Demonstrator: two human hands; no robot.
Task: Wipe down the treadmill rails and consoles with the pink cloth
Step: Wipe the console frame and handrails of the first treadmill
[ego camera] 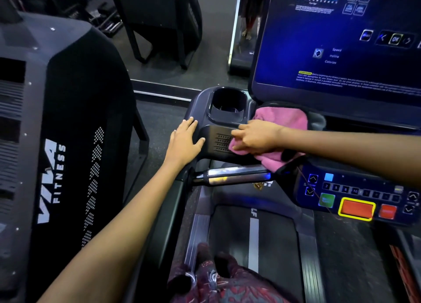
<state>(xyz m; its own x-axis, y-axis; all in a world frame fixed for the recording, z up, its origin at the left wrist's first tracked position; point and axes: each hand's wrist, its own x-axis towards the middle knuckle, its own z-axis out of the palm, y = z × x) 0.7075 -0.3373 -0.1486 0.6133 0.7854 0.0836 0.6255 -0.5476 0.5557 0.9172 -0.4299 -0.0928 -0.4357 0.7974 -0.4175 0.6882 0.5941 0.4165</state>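
My right hand (255,137) holds the pink cloth (282,118) bunched against the black treadmill console (205,129), over its speaker grille (222,141). Part of the cloth hangs below my wrist. My left hand (185,141) rests flat with straight fingers on the console's left edge, beside the cup holder (227,102). A chrome handlebar (232,175) runs below both hands. The lit blue screen (337,41) stands above right.
A button panel (355,195) with red and green keys sits at lower right. The treadmill belt (255,239) and my feet lie below. A neighbouring black machine (68,143) marked VIVA FITNESS stands close on the left. A mirror and floor lie behind.
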